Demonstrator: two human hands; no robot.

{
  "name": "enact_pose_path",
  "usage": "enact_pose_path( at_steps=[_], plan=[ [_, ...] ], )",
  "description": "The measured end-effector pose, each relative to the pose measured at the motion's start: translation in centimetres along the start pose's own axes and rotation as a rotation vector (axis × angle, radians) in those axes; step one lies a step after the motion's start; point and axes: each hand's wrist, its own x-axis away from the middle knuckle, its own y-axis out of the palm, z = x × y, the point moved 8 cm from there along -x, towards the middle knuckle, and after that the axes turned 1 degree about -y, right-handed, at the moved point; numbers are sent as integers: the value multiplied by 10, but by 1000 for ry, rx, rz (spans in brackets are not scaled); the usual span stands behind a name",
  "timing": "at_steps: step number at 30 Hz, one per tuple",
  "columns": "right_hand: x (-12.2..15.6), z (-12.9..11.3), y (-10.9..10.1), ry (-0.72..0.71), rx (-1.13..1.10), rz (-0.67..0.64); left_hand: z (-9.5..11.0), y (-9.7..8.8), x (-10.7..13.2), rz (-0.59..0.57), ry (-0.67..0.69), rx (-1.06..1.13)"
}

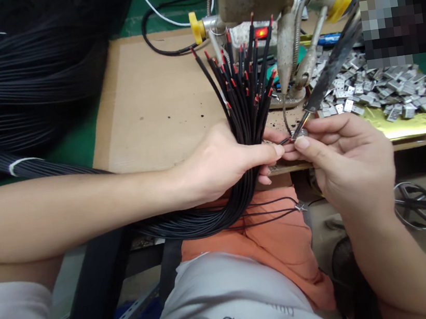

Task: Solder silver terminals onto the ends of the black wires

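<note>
My left hand [228, 152] is closed around a thick bundle of black cables [245, 118], whose stripped ends fan upward with red inner wires showing. One cable end juts out to the right between its thumb and fingers. My right hand [346, 157] pinches a small metal connector [299, 134] against that cable end. The tip of a soldering iron [315, 99], held in a metal stand, comes down right at the joint. A thin solder feed tube [285, 110] reaches the same spot from above. Fingers partly hide the exact contact.
Loose metal connectors [376, 85] lie heaped on gold foil [400, 124] at the right. More black cable bundles [29, 74], tied with white bands, fill the left. Cardboard [142, 100] covers the bench. A red-lit switch [261, 33] glows behind the cables. Some finished-looking wires with connectors [301, 207] hang over my lap.
</note>
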Motion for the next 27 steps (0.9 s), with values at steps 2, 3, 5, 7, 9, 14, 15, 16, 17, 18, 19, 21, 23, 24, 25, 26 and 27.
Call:
enact_pose_path(
  at_steps=[2,3,5,7,9,14,15,16,17,18,19,21,23,24,25,26,27],
  plan=[
    [0,0,0,4,-1,0,0,0,0,-10,8,0],
    [0,1,0,4,-2,0,-1,0,0,-14,10,3],
    [0,1,0,-1,-6,-2,-1,0,1,-20,15,6],
    [0,0,0,-6,-15,-1,0,-1,1,-21,22,11],
    [1,0,0,-10,-26,2,0,-1,1,-23,25,11],
    [2,1,0,5,4,10,0,-1,0,-15,17,-1],
    [2,1,-1,6,11,13,0,-1,0,-11,14,-7],
    [2,1,-1,5,12,17,0,-1,0,-5,11,-13],
    [2,2,-1,5,8,20,0,-1,0,1,5,-17],
    [2,2,-1,6,-3,20,-1,-1,1,5,0,-19],
    [2,2,-1,9,-17,16,0,-1,1,8,-2,-22],
    [2,3,0,12,-39,2,0,-1,1,12,-4,-34],
    [2,2,1,0,-43,-8,0,-1,1,17,-7,-42],
    [2,2,1,-6,-40,-9,-1,-2,1,18,-8,-39],
    [2,2,1,-9,-37,-7,-1,-1,1,15,-8,-33],
    [3,2,1,-8,-36,-4,0,0,1,3,-7,-22],
    [3,2,1,-3,-33,-1,0,1,1,-8,-7,-10]
  ],
)
